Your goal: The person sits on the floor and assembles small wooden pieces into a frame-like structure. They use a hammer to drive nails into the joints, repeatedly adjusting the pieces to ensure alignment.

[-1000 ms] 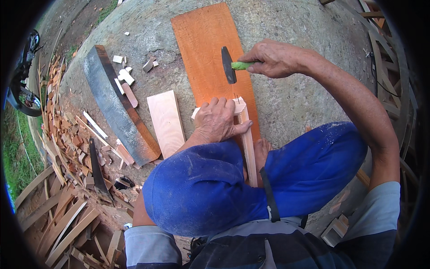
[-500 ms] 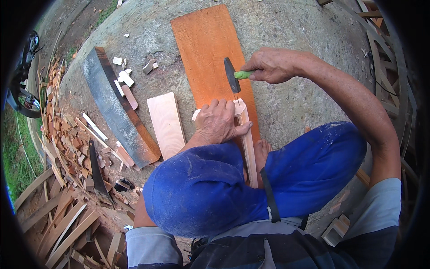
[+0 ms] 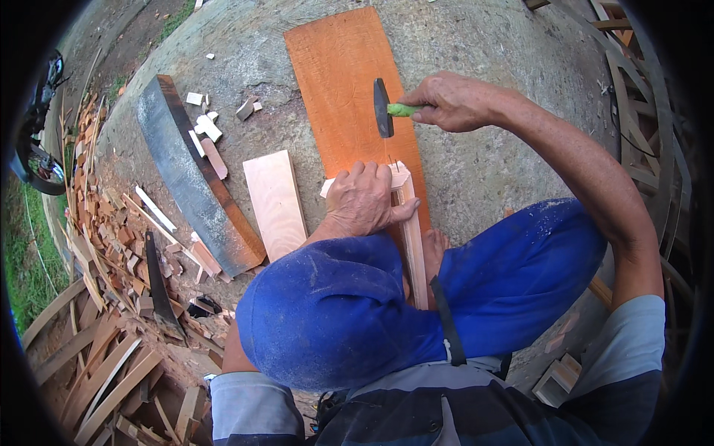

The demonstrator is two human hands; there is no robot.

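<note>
My right hand (image 3: 454, 102) grips the green handle of a hammer (image 3: 382, 108), its dark head raised above a corner of a pale wooden frame (image 3: 411, 238). Two thin nails (image 3: 394, 161) stick up from that corner. Wrapped over the frame's short upper piece is my left hand (image 3: 362, 197), its thumb pressed on the long side piece. The frame's long piece runs down between my legs, beside my bare foot (image 3: 433, 249). Underneath lies an orange-brown board (image 3: 349, 82) on the concrete.
Left of the frame lie a flat pale board (image 3: 274, 199) and a thick curved grey timber (image 3: 190, 171). Small white offcuts (image 3: 208, 128) are scattered nearby. A handsaw (image 3: 159, 286) rests by a heap of wood scraps (image 3: 111, 223). Curved wooden pieces (image 3: 647, 119) are stacked at the right.
The hammer has lifted away from the nails, rising with my right hand. My left hand keeps its hold on the frame in nearly the same place.
</note>
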